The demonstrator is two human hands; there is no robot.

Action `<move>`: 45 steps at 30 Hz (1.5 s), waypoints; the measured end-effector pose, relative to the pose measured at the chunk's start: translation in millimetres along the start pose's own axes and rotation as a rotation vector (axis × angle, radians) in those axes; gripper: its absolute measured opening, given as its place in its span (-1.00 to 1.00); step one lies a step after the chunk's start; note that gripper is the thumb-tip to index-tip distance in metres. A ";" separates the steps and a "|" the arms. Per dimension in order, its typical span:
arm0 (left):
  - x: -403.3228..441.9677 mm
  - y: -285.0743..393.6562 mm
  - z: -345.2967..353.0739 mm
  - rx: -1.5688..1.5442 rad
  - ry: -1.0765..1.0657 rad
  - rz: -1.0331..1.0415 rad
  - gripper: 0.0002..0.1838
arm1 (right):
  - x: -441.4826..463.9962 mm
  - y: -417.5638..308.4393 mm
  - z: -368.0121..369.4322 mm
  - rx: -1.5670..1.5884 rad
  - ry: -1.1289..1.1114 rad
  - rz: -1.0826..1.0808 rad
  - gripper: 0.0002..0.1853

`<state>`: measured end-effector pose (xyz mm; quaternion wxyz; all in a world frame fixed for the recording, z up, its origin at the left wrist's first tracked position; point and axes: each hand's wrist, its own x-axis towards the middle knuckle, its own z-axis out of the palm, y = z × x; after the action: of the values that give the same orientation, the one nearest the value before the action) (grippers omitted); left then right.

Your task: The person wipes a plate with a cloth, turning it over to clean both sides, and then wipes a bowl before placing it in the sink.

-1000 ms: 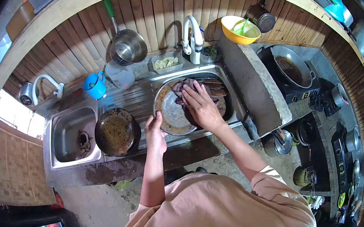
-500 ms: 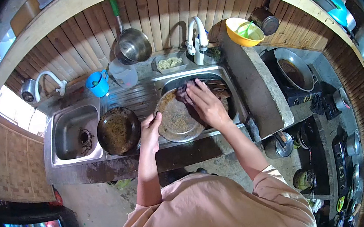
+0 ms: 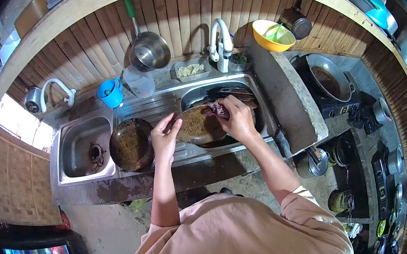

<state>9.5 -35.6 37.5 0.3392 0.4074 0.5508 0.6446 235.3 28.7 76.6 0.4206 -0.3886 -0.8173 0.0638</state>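
My left hand [image 3: 166, 137] is at the left edge of a round, brown-stained metal pan [image 3: 196, 126], its thumb and fingertips closed at the rim. The pan is tilted over the right sink basin [image 3: 258, 90], so its face looks narrow. In my right hand [image 3: 236, 118] is a crumpled purplish cloth or scrubber [image 3: 219, 110], bunched against the pan's far right side. A second dark round pan [image 3: 131, 145] with a brown, speckled face lies on the drainboard to the left. Dark utensils [image 3: 237, 93] lie behind the tilted pan in the basin.
Along the back ledge stand a blue mug [image 3: 110, 93], a clear container [image 3: 139, 81], a tray of pale pieces [image 3: 191, 70] and a white faucet [image 3: 223, 49]. The left basin [image 3: 73, 154] has debris near its drain. A concrete divider [image 3: 287, 95] rises at right.
The pan has tilted, its face now narrower. My right hand has shifted slightly right and down, its fingers now bunched round the cloth. My left hand has moved slightly up.
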 end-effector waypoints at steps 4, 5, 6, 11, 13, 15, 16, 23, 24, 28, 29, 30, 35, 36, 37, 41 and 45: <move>4.4 -15.9 -8.7 -0.127 0.108 -0.179 -0.62 | -4.0 1.6 -4.6 -0.120 0.148 -0.079 -0.62; 3.6 -16.9 -13.1 -0.160 0.039 -0.277 -0.55 | -4.9 3.7 -4.0 -0.138 0.203 -0.125 -0.61; 0.8 -11.5 -12.2 -0.266 -0.007 -0.346 -0.50 | -6.9 5.4 -3.5 -0.145 0.201 -0.147 -0.60; -11.6 -1.2 12.6 -0.607 -0.051 -0.493 -0.27 | -25.2 2.9 -0.7 -0.157 0.149 -0.292 -0.53; -10.9 -10.9 22.5 -0.671 0.070 -0.569 -0.34 | -32.6 0.2 4.5 -0.137 0.146 -0.378 -0.48; -8.3 -22.1 27.0 -0.718 0.027 -0.527 -0.42 | -39.0 -3.8 8.9 -0.117 0.127 -0.399 -0.47; -6.9 -30.5 29.2 -0.741 0.003 -0.508 -0.46 | -42.7 -3.9 9.8 -0.109 0.118 -0.406 -0.46; -6.2 -39.0 31.6 -0.759 0.052 -0.425 -0.61 | -56.4 13.4 11.2 -0.067 -0.020 -0.389 -0.46; -7.6 -29.8 32.4 -0.776 0.077 -0.403 -0.66 | -59.0 16.0 13.1 -0.007 0.028 -0.319 -0.47; -7.6 -25.3 28.2 -0.702 0.159 -0.349 -0.67 | -52.1 15.7 13.3 0.193 0.234 0.020 -0.51; -9.4 -30.1 26.6 -0.697 0.114 -0.323 -0.64 | -44.4 11.9 13.4 0.203 0.283 0.086 -0.50; -10.9 -29.5 26.8 -0.691 0.067 -0.296 -0.62 | -32.3 2.8 12.1 0.211 0.335 0.152 -0.47; -34.9 -20.4 42.9 -0.543 0.077 -0.362 -0.72 | -20.1 -16.6 20.8 0.152 -0.012 -0.211 -0.43; -34.8 -26.8 36.8 -0.519 0.042 -0.342 -0.71 | -20.3 -16.2 21.4 0.139 -0.073 -0.300 -0.44; -31.8 -35.0 27.6 -0.497 0.010 -0.319 -0.71 | -19.3 -15.3 22.3 0.125 -0.134 -0.393 -0.45; -31.0 -40.2 15.2 -0.476 -0.117 -0.219 -0.61 | -3.0 1.4 25.3 0.151 0.026 -0.110 -0.47; -30.6 -46.8 11.3 -0.487 -0.102 -0.200 -0.60 | -0.8 6.8 32.8 0.199 0.093 -0.078 -0.46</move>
<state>32.5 -50.1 -12.6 0.5164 0.2894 0.3992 0.7001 215.3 40.2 52.2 0.4966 -0.3156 -0.8011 0.1099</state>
